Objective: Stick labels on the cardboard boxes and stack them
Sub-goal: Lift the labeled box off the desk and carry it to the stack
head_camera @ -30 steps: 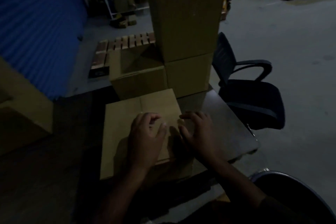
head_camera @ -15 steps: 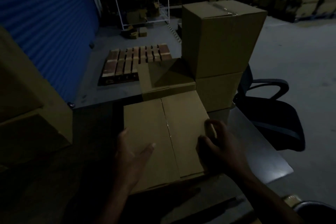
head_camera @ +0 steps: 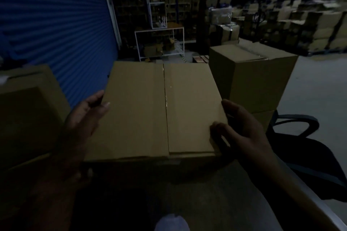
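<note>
Cardboard box (head_camera: 159,110) at frame centre, closed, taped seam running 12 to 6 down the top. It is held off the surface (head_camera: 216,199), whose grey top shows below it at 6; 0.5 s ago the box sat flat on the surface. It now fills much more of the view and covers the low box that lay behind it.

Left hand (head_camera: 84,118) at 9 of the box: thumb over the top edge, fingers down the left side, gripping. 0.5 s ago this hand lay open against the near left corner.

Right hand (head_camera: 242,129) at 3: thumb on the top near the right corner, fingers down the right side, gripping. 0.5 s ago it was curled at the right edge.

No label can be made out on the top face; light is dim.

At 2, stacked boxes (head_camera: 253,77), two high, beside the held box. At 9, another box (head_camera: 28,114). At 4, black office chair (head_camera: 304,148). At 10, blue roller shutter (head_camera: 56,17). At 12, white rack (head_camera: 159,43), with shelving behind it, more in view than 0.5 s ago.
</note>
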Available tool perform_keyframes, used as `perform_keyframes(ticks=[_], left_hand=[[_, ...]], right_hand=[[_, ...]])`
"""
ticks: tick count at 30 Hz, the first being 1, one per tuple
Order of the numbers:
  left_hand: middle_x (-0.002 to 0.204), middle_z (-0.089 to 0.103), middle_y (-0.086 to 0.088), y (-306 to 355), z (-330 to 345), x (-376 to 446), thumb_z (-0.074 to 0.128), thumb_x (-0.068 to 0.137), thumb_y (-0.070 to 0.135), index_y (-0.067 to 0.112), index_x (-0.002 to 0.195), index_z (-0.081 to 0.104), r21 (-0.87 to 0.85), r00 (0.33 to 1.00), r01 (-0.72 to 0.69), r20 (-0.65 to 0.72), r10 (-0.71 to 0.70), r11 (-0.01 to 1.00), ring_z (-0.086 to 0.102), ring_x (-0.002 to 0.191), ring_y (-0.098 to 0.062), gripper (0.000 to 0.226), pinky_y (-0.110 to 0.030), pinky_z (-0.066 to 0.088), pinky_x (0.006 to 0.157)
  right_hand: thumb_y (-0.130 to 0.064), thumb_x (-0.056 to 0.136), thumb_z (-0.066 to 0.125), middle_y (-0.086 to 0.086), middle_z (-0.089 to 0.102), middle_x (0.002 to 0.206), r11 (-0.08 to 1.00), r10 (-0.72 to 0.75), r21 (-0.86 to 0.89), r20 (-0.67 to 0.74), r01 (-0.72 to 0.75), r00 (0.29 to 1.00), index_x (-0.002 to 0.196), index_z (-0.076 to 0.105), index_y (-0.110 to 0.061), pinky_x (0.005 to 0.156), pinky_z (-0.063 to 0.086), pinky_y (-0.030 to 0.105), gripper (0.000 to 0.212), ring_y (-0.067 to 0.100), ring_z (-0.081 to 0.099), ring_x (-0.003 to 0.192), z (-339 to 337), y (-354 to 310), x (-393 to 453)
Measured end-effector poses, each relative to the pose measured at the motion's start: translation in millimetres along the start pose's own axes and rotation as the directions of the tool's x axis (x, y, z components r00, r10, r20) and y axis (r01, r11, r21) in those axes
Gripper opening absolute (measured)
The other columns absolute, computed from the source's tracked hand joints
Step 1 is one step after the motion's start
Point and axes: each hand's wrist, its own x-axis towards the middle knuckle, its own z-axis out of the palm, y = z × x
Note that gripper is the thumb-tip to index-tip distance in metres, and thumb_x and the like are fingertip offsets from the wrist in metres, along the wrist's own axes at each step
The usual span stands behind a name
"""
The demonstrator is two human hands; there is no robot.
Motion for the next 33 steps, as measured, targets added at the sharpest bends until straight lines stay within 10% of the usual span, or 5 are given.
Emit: perform_keyframes(ticks=[5,11,22,29,33], left_hand=[[0.148,0.062,0.011,13.2,41.0,40.8,0.067,0.082,0.06,0.037,0.148,0.059,-0.201,0.992,0.001,0.121,0.023,0.98,0.058,0.138,-0.017,0.07,-0.049,0.041,0.117],[0.147,0.062,0.005,11.0,125.1,99.6,0.056,0.098,0.038,0.032,0.158,0.047,-0.318,0.988,0.026,0.151,0.024,0.948,0.061,0.132,-0.018,0.061,-0.037,0.054,0.1],[0.133,0.063,0.009,-36.5,204.7,183.2,0.056,0.096,0.019,0.028,0.152,0.054,-0.281,0.992,0.128,0.046,-0.12,0.951,0.06,0.114,-0.012,0.057,-0.036,0.053,0.087],[0.137,0.063,0.015,-81.7,205.6,184.5,0.061,0.088,0.039,0.033,0.152,0.056,-0.107,0.995,0.1,0.026,-0.097,0.989,0.059,0.13,-0.014,0.064,-0.053,0.043,0.119],[0.154,0.054,0.006,-75.3,208.2,180.8,0.056,0.107,0.021,0.019,0.155,0.051,-0.014,0.997,-0.074,0.008,0.074,0.997,0.051,0.142,-0.013,0.049,-0.018,0.045,0.106]], right_hand=[[-0.031,0.085,0.069,-0.014,0.057,0.134,0.985,-0.065,0.155,-0.046,0.071,0.997,0.15,0.042,-0.028,0.075,0.057,0.017,0.071,0.001,0.067,0.108,-6.9,-18.9,69.1],[-0.027,0.096,0.067,-0.005,0.063,0.127,0.974,-0.144,0.147,-0.171,0.17,0.975,0.14,0.052,-0.018,0.089,0.058,0.032,0.048,0.008,0.069,0.107,-42.6,-6.5,183.5],[-0.063,0.086,0.062,-0.002,0.055,0.14,0.954,-0.164,-0.267,-0.085,0.136,0.983,0.145,0.05,-0.027,0.1,0.053,0.037,0.07,0.011,0.056,0.122,-69.8,61.9,298.1],[-0.053,0.101,0.039,-0.002,0.063,0.132,0.568,-0.417,-0.774,0.023,0.28,0.909,0.126,0.064,-0.026,0.094,0.037,0.048,0.045,0.024,0.04,0.124,-71.3,97.2,286.8],[-0.042,0.101,0.049,0.002,0.066,0.126,0.508,-0.465,-0.797,0.065,0.327,0.883,0.121,0.067,-0.019,0.094,0.043,0.047,0.035,0.021,0.04,0.123,-67.5,92.8,284.9]])
